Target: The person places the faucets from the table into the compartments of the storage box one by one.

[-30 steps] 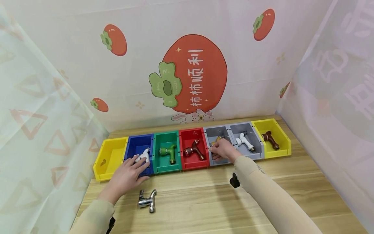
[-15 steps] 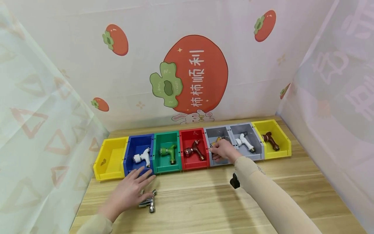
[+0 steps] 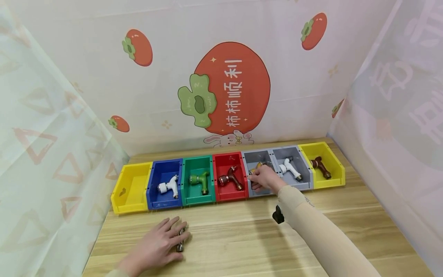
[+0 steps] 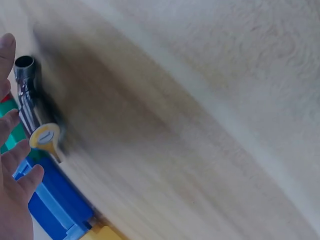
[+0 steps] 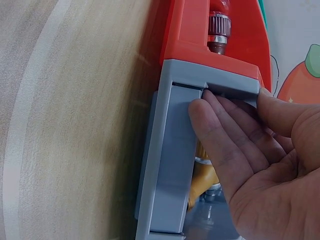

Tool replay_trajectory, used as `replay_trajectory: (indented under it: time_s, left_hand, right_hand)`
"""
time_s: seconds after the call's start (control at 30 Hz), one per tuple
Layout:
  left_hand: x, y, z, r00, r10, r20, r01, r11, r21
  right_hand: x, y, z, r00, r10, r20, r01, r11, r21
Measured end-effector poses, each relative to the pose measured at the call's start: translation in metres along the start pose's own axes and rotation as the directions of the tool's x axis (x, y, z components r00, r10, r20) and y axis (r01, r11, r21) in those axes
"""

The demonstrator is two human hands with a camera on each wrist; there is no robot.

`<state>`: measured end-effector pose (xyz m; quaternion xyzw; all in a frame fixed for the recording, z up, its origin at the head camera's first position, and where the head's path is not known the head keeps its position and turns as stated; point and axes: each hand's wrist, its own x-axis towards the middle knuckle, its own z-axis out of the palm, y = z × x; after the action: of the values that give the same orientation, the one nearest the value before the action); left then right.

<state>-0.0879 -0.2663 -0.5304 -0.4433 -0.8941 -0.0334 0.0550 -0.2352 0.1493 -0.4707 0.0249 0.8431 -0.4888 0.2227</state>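
Observation:
My left hand (image 3: 157,242) is over a chrome faucet (image 3: 180,246) lying on the wooden table, its fingers spread and hiding much of it. In the left wrist view the faucet (image 4: 31,102) shows beside the fingertips, with a yellow tag-like round end; no grip on it is visible. My right hand (image 3: 264,179) reaches into a grey bin (image 3: 256,155), fingers loosely bent near the wall beside the red bin. Below that hand lies a yellow faucet (image 5: 204,180), partly hidden, which the fingers do not hold.
A row of bins spans the back of the table: a bare yellow bin (image 3: 133,184), then a white faucet (image 3: 169,186) in blue, a green faucet (image 3: 200,181) in green and a brown faucet (image 3: 231,177) in red. Farther right lie another white faucet (image 3: 290,168) and brown faucet (image 3: 321,167).
My left hand has left the white faucet in the blue bin and come down toward me, over the chrome faucet. The right hand has stayed in place.

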Motion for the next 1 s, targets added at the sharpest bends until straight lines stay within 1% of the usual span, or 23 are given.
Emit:
replay_trajectory:
  time_s: [0.23, 0.43, 0.5, 0.57, 0.8, 1.0]
  left_hand:
    - [-0.005, 0.003, 0.006, 1.000, 0.012, -0.010, -0.012, 1.000, 0.007]
    - [-0.007, 0.004, 0.008, 1.000, 0.007, 0.023, -0.007, 1.000, -0.009]
    - [-0.007, 0.005, 0.008, 1.000, 0.008, 0.025, -0.007, 1.000, -0.010]
    - [-0.007, 0.004, 0.009, 1.000, 0.016, 0.018, -0.015, 1.000, -0.006]
    - [-0.007, 0.004, 0.012, 0.997, 0.062, -0.035, -0.062, 0.998, 0.012]
    - [-0.005, 0.004, 0.011, 0.996, 0.071, -0.053, -0.070, 0.997, 0.020]
  right_hand:
    - [-0.001, -0.001, 0.001, 1.000, 0.005, -0.003, -0.005, 1.000, -0.002]
    - [0.000, -0.001, 0.001, 1.000, 0.011, -0.011, -0.011, 1.000, -0.006]
    - [0.001, -0.001, 0.001, 1.000, 0.012, -0.014, -0.012, 1.000, -0.003]
    - [0.001, -0.001, 0.001, 1.000, 0.010, -0.013, -0.010, 1.000, -0.006]
    - [0.003, 0.002, 0.001, 1.000, 0.006, -0.008, -0.006, 1.000, -0.001]
    - [0.003, 0.001, 0.001, 1.000, 0.007, -0.009, -0.007, 1.000, 0.007]
